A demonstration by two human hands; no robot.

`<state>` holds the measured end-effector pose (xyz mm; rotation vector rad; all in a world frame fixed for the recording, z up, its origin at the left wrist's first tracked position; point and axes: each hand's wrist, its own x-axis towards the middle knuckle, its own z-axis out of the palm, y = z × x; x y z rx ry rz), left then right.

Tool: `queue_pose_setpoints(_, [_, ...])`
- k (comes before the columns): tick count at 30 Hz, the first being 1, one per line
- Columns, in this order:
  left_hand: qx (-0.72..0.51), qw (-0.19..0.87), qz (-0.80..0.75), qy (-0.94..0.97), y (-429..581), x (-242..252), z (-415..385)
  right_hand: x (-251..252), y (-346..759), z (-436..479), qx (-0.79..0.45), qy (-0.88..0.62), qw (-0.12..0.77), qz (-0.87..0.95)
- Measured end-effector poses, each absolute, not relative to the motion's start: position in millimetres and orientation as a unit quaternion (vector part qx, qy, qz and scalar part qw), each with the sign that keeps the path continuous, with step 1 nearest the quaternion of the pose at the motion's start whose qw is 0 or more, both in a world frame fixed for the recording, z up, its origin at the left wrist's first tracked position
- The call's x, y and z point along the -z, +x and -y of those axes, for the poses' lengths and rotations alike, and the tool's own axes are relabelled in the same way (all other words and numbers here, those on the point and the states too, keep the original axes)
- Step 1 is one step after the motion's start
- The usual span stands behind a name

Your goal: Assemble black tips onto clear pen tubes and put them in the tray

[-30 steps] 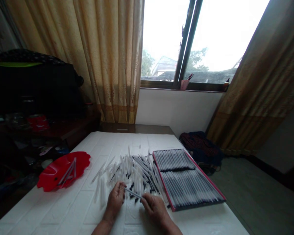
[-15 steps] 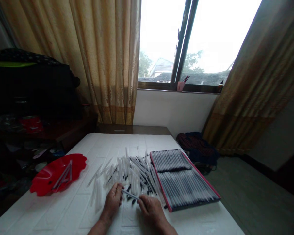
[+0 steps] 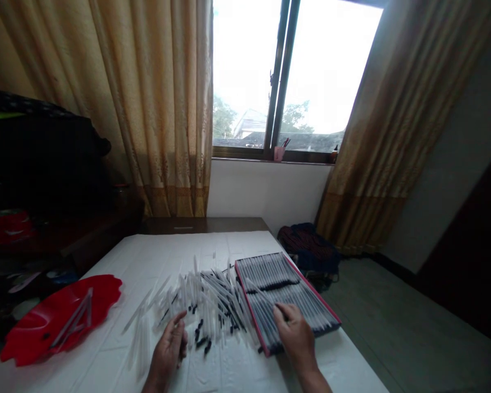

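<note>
The right hand (image 3: 295,334) pinches a thin pen (image 3: 262,292) over a red-edged tray (image 3: 257,326) of pens on the right. The left hand (image 3: 169,347) is loose and a bit curled. Just right of it lie little black caps (image 3: 199,329), and clear tubes (image 3: 194,287) are heaped farther back. A wavy red plate (image 3: 27,327) sits left on the white table (image 3: 102,357).

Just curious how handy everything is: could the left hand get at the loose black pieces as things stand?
Probably yes. The left hand seems to hold nothing, and the black pieces lie just beside it on the white tabletop, with nothing visible in between.
</note>
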<state>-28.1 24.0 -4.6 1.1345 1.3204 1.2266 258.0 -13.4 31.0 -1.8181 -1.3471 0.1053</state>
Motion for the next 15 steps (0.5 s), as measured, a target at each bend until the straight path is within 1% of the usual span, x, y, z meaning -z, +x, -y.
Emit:
queue_pose_setpoints(3, [-0.491, 0.485, -0.551, 0.469, -27.6, 6.0, -24.5, -31.3, 294.8, 16.4, -0.004, -0.806, 0.310, 0.505])
queue_pose_setpoints(7, [-0.489, 0.491, -0.548, 0.468, -28.1, 8.5, -25.5, -30.8, 299.7, 22.0, 0.018, -0.834, 0.213, 0.508])
queue_pose_setpoints(10, [-0.491, 0.499, -0.543, 0.463, -29.2, 9.5, -26.2, -33.0, 289.5, 22.5, 0.040, -0.837, 0.170, 0.519])
queue_pose_setpoints(15, [-0.503, 0.513, -0.537, 0.441, -30.5, 10.4, -27.1, -36.2, 283.7, 17.6, 0.026, -0.838, 0.148, 0.524])
